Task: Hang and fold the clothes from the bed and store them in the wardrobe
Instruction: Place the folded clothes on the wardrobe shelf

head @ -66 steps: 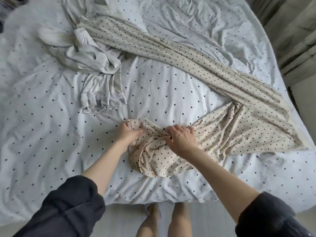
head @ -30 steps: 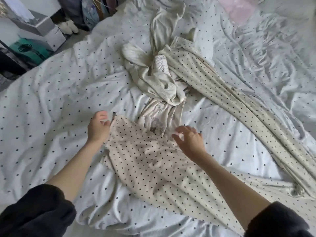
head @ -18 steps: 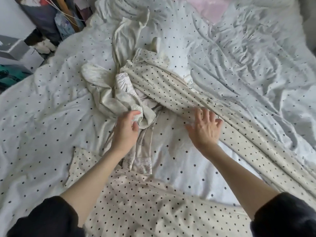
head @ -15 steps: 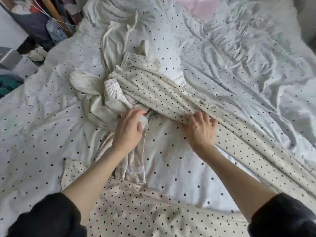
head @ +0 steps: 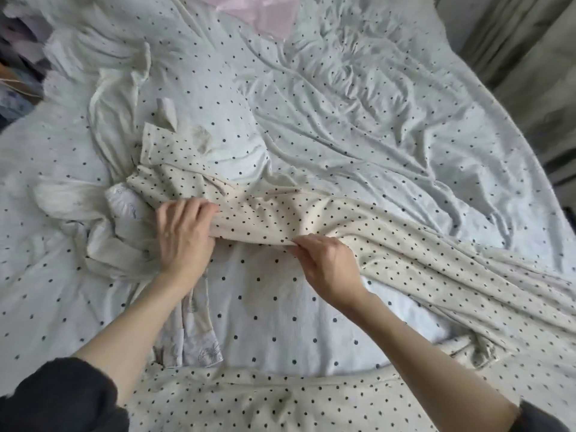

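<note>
Dotted garment [head: 311,213] now in both hands

Left hand [head: 184,235] fingertips were tucked under the cream dotted garment [head: 389,244], so the grip was hidden. Right hand [head: 327,266] fingertips were also buried in that fabric's edge. Garment ran off frame at 4 o'clock and at 6 o'clock. Pale crumpled garment [head: 103,232] at 9 o'clock was partly covered by the left hand and the dotted one; type unclear. Pink cloth [head: 261,14] was cut off at 12 o'clock. Clutter [head: 15,57] at 10 o'clock was blurred, unidentifiable. Dark sleeves [head: 59,397] were cropped at the bottom.
</note>
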Motion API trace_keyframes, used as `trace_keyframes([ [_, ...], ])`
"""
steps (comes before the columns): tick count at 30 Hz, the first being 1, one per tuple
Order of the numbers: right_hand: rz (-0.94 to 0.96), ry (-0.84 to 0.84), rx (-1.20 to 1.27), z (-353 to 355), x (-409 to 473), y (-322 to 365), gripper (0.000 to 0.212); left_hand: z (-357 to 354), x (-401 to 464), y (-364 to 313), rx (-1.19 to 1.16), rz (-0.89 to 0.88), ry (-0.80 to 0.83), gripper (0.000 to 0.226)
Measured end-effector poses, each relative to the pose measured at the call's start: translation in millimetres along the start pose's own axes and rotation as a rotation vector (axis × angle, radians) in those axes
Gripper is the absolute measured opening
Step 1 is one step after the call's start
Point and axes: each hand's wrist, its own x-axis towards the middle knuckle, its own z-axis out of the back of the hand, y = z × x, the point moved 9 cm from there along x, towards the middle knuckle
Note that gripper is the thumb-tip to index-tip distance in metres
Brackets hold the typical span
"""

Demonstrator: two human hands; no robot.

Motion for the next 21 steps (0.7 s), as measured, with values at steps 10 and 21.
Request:
trace_keyframes([
  [10, -0.160, -0.180, -0.188, 54, 9, 9, 0.026, 59, 2, 76, -0.134, 0.056, -0.071, 0.048],
  [21, -0.252, 0.248, -0.448, -26, 5, 36, 0.048, 100, -28, 136, -0.331, -0.077, -0.056, 0.041],
])
